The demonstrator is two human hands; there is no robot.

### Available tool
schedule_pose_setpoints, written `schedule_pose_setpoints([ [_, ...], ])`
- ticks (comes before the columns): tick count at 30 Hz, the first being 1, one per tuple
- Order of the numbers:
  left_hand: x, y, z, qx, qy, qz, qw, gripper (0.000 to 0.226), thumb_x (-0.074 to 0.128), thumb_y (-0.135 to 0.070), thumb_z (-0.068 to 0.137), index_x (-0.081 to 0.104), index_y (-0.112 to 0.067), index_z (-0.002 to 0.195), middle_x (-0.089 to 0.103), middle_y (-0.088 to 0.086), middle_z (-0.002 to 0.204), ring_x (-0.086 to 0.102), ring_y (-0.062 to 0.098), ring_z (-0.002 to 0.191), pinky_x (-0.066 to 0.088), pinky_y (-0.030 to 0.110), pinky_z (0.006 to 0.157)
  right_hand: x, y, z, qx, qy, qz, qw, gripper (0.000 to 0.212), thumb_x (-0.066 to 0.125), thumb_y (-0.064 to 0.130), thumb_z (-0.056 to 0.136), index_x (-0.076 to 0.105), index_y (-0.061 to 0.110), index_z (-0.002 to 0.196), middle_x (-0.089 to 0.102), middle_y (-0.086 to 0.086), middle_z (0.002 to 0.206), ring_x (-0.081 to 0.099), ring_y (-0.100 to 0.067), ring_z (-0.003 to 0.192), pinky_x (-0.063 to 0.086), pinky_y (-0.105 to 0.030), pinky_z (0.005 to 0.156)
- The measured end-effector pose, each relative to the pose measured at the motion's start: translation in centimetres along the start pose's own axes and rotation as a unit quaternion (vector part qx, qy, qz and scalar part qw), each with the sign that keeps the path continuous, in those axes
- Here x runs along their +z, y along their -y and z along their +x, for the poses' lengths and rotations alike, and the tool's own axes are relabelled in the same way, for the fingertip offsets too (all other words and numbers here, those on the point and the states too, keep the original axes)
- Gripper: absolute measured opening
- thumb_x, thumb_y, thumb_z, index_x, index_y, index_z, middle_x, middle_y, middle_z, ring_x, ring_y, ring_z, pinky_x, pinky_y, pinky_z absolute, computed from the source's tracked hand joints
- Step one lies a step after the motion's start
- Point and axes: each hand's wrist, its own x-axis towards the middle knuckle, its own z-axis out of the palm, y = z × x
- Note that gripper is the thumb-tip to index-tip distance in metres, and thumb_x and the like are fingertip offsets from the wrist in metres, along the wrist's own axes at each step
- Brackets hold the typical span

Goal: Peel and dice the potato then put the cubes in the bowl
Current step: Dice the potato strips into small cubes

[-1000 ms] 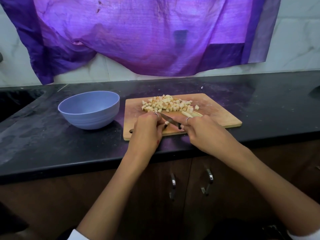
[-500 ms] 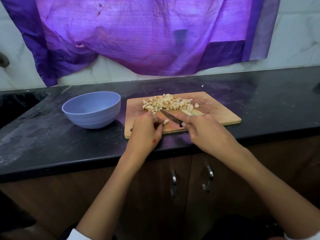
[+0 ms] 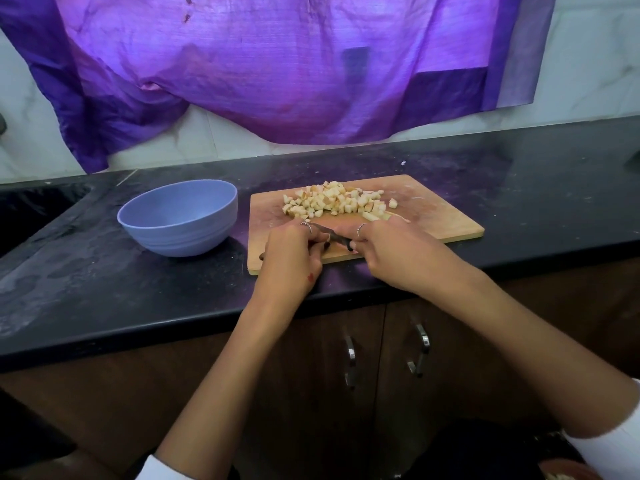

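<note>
A pile of diced potato cubes (image 3: 332, 202) lies on the far half of a wooden cutting board (image 3: 443, 216). A few uncut potato strips (image 3: 373, 216) sit just past my right hand. My right hand (image 3: 398, 252) grips the handle of a small dark knife (image 3: 333, 237), its blade pointing left and low over the board. My left hand (image 3: 290, 261) is curled at the blade's tip and pinches a small potato piece, mostly hidden under the fingers. An empty blue bowl (image 3: 180, 237) stands left of the board.
The black counter (image 3: 86, 271) runs the full width, with a sink recess (image 3: 31, 216) at far left. A purple cloth (image 3: 277, 71) hangs on the tiled wall behind. Cabinet doors with metal handles (image 3: 349, 362) are below the counter edge.
The knife blade has dropped lower and closer to my left hand, and both hands have drawn together at the board's near edge. The loose piece by my left thumb is now covered.
</note>
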Motion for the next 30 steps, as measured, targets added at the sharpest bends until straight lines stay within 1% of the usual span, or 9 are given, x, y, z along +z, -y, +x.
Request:
schedule_pose_setpoints([
  [3,-0.4,0.0,-0.2,-0.001,-0.009,-0.028,1.000,0.018,0.066,-0.011,0.088,0.073,-0.012,0.104,0.071,0.003,0.100,0.058,0.007,0.082,0.044,0.011,0.075,-0.1,-0.6,-0.9,0.014,-0.017,-0.033,0.999,0.041,0.041,0.024,0.100,0.045,0.040,0.138,0.059,-0.008,0.098,0.056,-0.021,0.076,0.045,-0.031,0.061],
  [5,-0.5,0.0,-0.3,-0.011,-0.008,-0.044,0.999,0.018,0.066,-0.016,0.088,0.073,-0.013,0.104,0.070,0.001,0.099,0.053,0.001,0.078,0.039,0.003,0.066,-0.1,-1.0,-1.4,0.021,-0.039,-0.032,0.999,0.039,0.041,0.026,0.100,0.047,0.037,0.137,0.056,-0.006,0.091,0.051,-0.017,0.069,0.040,-0.031,0.059],
  [9,-0.4,0.3,-0.5,-0.051,-0.024,-0.053,0.997,0.028,0.070,-0.030,0.085,0.071,-0.012,0.107,0.069,0.000,0.103,0.061,0.008,0.087,0.047,0.018,0.073,0.2,-0.7,-1.6,0.005,-0.066,0.017,0.998,0.033,0.040,0.030,0.100,0.056,0.027,0.129,0.054,-0.003,0.078,0.044,-0.013,0.061,0.035,-0.032,0.057],
  [12,-0.6,0.5,-0.7,-0.074,-0.030,-0.061,0.995,0.016,0.071,-0.027,0.084,0.073,-0.015,0.094,0.069,0.000,0.092,0.061,0.009,0.081,0.051,0.027,0.075,0.2,-0.2,-1.7,0.005,-0.053,0.014,0.999,0.029,0.042,0.031,0.100,0.061,0.022,0.120,0.054,-0.003,0.075,0.050,-0.016,0.063,0.035,-0.030,0.053],
  [16,-0.5,0.5,-0.7,-0.060,-0.033,-0.080,0.994,0.004,0.071,-0.018,0.084,0.073,-0.016,0.087,0.064,-0.005,0.095,0.061,0.007,0.077,0.050,0.021,0.073,0.2,0.2,-1.7,0.005,-0.042,0.008,0.999,0.030,0.042,0.030,0.100,0.060,0.023,0.123,0.058,-0.003,0.081,0.048,-0.011,0.061,0.039,-0.028,0.053],
  [20,-0.1,0.8,-0.5,-0.045,-0.044,-0.071,0.996,0.004,0.073,-0.015,0.082,0.075,-0.012,0.084,0.064,-0.001,0.104,0.062,0.011,0.092,0.050,0.028,0.086,0.1,0.2,-1.3,0.007,-0.023,0.008,1.000,0.033,0.040,0.029,0.101,0.056,0.029,0.129,0.062,-0.007,0.091,0.048,-0.011,0.061,0.041,-0.028,0.054],
  [25,0.0,1.0,-0.4,-0.034,-0.062,-0.052,0.996,0.008,0.074,-0.015,0.081,0.076,-0.009,0.084,0.066,0.003,0.106,0.061,0.014,0.099,0.045,0.025,0.089,-0.2,0.4,-0.9,-0.003,0.004,-0.007,1.000,0.038,0.041,0.027,0.100,0.048,0.037,0.137,0.062,-0.008,0.104,0.058,-0.020,0.082,0.054,-0.035,0.072],
  [28,0.0,1.0,-0.4,-0.035,-0.060,-0.042,0.997,0.013,0.074,-0.019,0.082,0.075,-0.007,0.086,0.066,0.003,0.106,0.060,0.014,0.099,0.040,0.017,0.084,-0.2,0.3,-1.4,0.010,-0.030,-0.081,0.996,0.043,0.042,0.026,0.100,0.040,0.043,0.139,0.054,-0.005,0.096,0.057,-0.024,0.087,0.043,-0.032,0.063],
  [30,0.0,1.0,-0.3,-0.037,-0.058,-0.031,0.997,0.017,0.073,-0.023,0.082,0.075,-0.007,0.089,0.066,0.002,0.106,0.059,0.013,0.100,0.039,0.016,0.084,-0.1,0.3,-1.5,0.021,-0.074,-0.079,0.994,0.041,0.041,0.026,0.101,0.042,0.041,0.139,0.046,-0.002,0.085,0.051,-0.022,0.076,0.036,-0.031,0.060],
])
